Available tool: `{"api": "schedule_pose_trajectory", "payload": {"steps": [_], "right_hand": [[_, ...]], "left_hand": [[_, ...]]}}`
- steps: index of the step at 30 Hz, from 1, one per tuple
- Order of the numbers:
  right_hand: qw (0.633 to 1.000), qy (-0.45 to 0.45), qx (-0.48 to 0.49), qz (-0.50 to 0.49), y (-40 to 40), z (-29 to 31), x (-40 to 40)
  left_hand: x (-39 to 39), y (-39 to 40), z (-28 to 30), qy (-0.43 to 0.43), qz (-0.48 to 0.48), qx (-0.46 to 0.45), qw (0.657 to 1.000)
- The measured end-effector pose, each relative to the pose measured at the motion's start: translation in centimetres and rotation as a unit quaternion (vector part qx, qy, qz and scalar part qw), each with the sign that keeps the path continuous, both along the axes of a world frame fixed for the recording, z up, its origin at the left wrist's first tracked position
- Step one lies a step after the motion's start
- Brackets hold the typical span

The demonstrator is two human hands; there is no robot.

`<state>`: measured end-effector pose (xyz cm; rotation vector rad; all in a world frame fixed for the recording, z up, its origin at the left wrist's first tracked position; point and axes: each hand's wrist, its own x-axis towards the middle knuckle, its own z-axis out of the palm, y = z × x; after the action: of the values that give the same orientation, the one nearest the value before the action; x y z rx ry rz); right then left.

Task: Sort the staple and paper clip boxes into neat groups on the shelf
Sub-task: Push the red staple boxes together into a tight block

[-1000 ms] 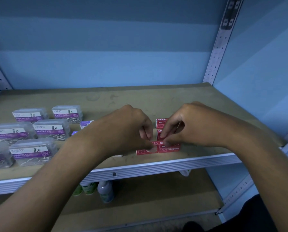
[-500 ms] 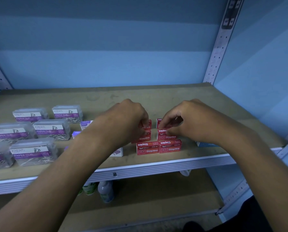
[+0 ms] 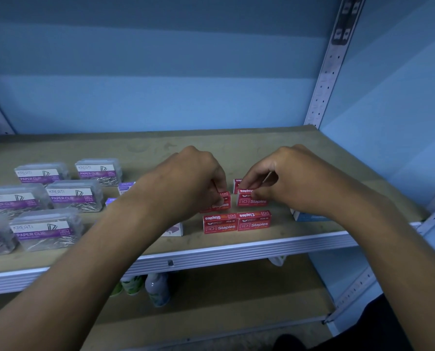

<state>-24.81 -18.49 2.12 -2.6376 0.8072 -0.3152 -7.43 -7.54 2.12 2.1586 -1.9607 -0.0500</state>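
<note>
Under the two hands, mid-shelf (image 3: 274,145), red staple boxes are gathering into a block. The left hand (image 3: 193,181) pinches one red box (image 3: 220,203), the right hand (image 3: 282,178) pinches its neighbour (image 3: 252,198), likely squaring a second row behind the front pair (image 3: 236,222). Clip boxes (image 3: 74,196) sit grouped left of the left hand. Purple boxes (image 3: 125,187) and a blue box (image 3: 310,217) hide behind the forearms.
</note>
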Motion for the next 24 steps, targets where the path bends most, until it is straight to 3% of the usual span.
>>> {"api": "schedule_pose_trajectory", "payload": {"steps": [24], "right_hand": [[0.998, 0.050, 0.014, 0.022, 1.1, 0.2, -0.3]], "left_hand": [[-1.0, 0.3, -0.8, -0.046, -0.049, 0.013, 0.998]]}}
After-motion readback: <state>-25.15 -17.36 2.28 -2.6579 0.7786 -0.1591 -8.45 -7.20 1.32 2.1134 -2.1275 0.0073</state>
